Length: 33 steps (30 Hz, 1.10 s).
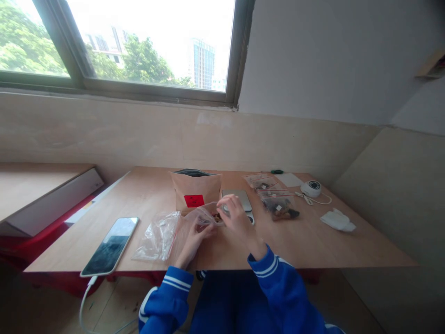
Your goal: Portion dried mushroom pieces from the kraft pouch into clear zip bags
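My left hand point(199, 235) has its fingers closed on a clear zip bag point(203, 213), keeping the mouth raised near the middle of the table. Over that mouth, my right hand point(237, 217) grips a small round container point(225, 210), mostly covered by my fingers. Some small brown pieces point(217, 217) show at the bag's opening between the hands. Just behind stands a brown paper pouch point(194, 188) with an open top and a red label. A flat silver scale point(243, 200) is partly hidden by my right hand. Flat clear bags point(156, 236) lie left of my left hand.
A phone point(111, 246) on a charging cable lies at the left edge. To the right are several filled zip bags point(278, 204), a white round device point(311, 188) with a cord, a crumpled tissue point(337, 220), white paper point(289, 180) and a dark green object point(277, 172).
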### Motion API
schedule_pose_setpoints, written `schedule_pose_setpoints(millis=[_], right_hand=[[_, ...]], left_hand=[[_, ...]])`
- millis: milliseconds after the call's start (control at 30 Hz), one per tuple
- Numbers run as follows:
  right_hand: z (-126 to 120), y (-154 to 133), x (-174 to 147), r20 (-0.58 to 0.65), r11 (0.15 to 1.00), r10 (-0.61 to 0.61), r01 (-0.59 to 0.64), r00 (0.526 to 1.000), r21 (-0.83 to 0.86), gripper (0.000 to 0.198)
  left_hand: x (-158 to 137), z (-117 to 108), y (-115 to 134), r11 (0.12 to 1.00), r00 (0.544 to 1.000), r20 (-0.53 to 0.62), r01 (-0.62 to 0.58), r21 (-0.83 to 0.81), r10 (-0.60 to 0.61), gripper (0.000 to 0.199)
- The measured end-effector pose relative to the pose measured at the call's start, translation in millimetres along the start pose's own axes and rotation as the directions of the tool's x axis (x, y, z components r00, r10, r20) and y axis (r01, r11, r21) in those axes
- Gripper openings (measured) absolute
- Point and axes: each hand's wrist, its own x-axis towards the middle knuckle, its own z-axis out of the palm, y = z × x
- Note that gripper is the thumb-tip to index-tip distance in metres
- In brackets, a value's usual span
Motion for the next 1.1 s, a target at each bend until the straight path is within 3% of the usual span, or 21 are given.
schedule_pose_setpoints(millis=[100,200,300,367,500,667,833,967,1100], right_hand=[[3,3,1,0.221,0.991,-0.035,0.005,0.975,0.135,0.018],[5,7,6,0.352,0.976,-0.036,-0.044,0.935,0.216,0.037],[12,10,11,0.48,0.98,0.025,-0.117,0.877,0.163,0.037],[18,11,14,0.509,0.987,0.025,-0.102,0.86,0.125,0.032],[22,13,19,0.451,0.994,-0.012,-0.04,0.892,0.106,0.026],[9,17,21,0.418,0.978,0.11,-0.174,0.902,0.117,0.028],[-8,16,27,0.287,0.969,0.15,-0.199,0.946,0.148,0.031],[-22,7,32,0.174,0.941,0.179,-0.22,0.968,0.257,0.026],[-37,-8,48,0.111,0.852,0.239,-0.263,0.965,0.452,0.023]], left_hand=[[7,-3,-3,1.0,0.999,-0.022,-0.029,0.006,0.029,0.036],[8,-4,-6,0.997,0.996,-0.073,-0.047,0.053,0.051,0.035],[7,-5,-7,0.996,0.994,-0.105,-0.029,0.083,0.038,0.035],[7,-5,-8,0.996,0.994,-0.102,-0.023,0.083,0.032,0.035],[7,-6,-11,0.997,0.995,-0.099,-0.005,0.072,0.012,0.033],[8,-6,-16,0.997,0.99,-0.128,0.052,-0.049,-0.058,0.041],[7,-4,-15,0.993,0.989,-0.131,0.062,-0.095,-0.075,0.042],[6,-3,-13,0.994,0.992,-0.104,0.063,-0.09,-0.072,0.044],[7,-4,-14,0.995,0.993,-0.097,0.066,-0.073,-0.072,0.046]])
